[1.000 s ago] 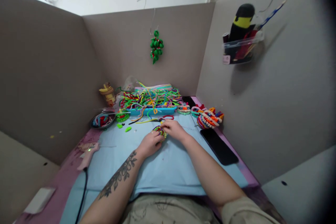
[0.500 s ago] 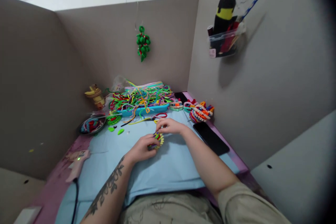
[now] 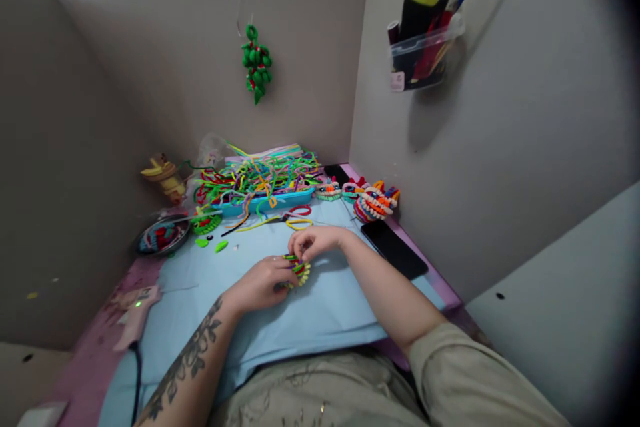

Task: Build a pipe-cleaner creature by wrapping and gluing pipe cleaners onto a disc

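My left hand (image 3: 259,283) and my right hand (image 3: 316,241) meet over a light blue mat (image 3: 310,313), both closed on a small multicoloured pipe-cleaner piece (image 3: 299,269). The left holds it from below and the left side. The right hand's fingertips pinch its top edge. Most of the piece is hidden by the fingers.
A blue tray heaped with loose pipe cleaners (image 3: 255,181) stands at the back. Finished pieces (image 3: 373,201) lie at the right, with a black phone (image 3: 393,248) nearby. A metal bowl (image 3: 163,236) and a glue gun (image 3: 134,310) sit at the left. Grey partitions enclose the desk.
Both hands and the piece have come a little nearer to me on the mat. The camera has tipped and turned, shifting the scene left and up.
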Demonstrator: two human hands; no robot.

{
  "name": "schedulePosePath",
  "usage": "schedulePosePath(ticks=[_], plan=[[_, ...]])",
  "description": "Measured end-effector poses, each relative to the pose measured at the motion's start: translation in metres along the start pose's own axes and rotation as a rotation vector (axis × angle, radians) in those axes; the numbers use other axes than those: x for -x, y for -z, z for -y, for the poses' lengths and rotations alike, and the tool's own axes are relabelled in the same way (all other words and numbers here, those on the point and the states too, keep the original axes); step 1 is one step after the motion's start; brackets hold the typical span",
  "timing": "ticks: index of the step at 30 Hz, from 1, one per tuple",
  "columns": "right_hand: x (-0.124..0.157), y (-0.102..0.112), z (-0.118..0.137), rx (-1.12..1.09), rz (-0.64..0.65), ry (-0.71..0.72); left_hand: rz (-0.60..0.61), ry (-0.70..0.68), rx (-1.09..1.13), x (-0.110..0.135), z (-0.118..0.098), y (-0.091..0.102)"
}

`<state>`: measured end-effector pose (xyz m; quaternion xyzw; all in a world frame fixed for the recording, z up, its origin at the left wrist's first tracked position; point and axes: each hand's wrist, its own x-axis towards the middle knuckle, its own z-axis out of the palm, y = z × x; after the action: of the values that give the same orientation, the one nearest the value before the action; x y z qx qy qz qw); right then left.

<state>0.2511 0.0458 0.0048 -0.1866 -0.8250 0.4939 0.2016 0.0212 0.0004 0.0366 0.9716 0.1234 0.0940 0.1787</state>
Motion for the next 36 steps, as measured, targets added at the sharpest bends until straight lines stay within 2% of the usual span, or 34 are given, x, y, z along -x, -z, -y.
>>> schedulePosePath(ticks=[5,10,16,19,24,34,36], plan=[[0.0,-0.001,-0.001,0.025,-0.031,-0.01,-0.002,-0.004,-0.01,0.0,0.002,0.002],[0.0,0.0,-0.006,0.026,0.003,-0.003,-0.005,-0.005,0.014,-0.001,0.004,0.001],[-0.002,-0.005,-0.006,-0.006,-0.198,-0.017,-0.055,0.037,0.116,0.003,0.005,-0.001],[-0.004,-0.008,-0.002,-0.032,-0.23,-0.019,-0.08,0.049,0.159,0.007,0.007,-0.002],[-0.004,-0.008,0.001,0.032,-0.18,-0.01,-0.082,0.056,0.155,0.009,0.009,-0.004],[-0.006,-0.007,-0.006,0.065,0.054,0.001,-0.048,0.028,0.161,0.004,0.008,-0.004],[-0.006,-0.007,-0.005,0.073,0.028,0.003,-0.05,0.026,0.184,0.006,0.01,-0.005]])
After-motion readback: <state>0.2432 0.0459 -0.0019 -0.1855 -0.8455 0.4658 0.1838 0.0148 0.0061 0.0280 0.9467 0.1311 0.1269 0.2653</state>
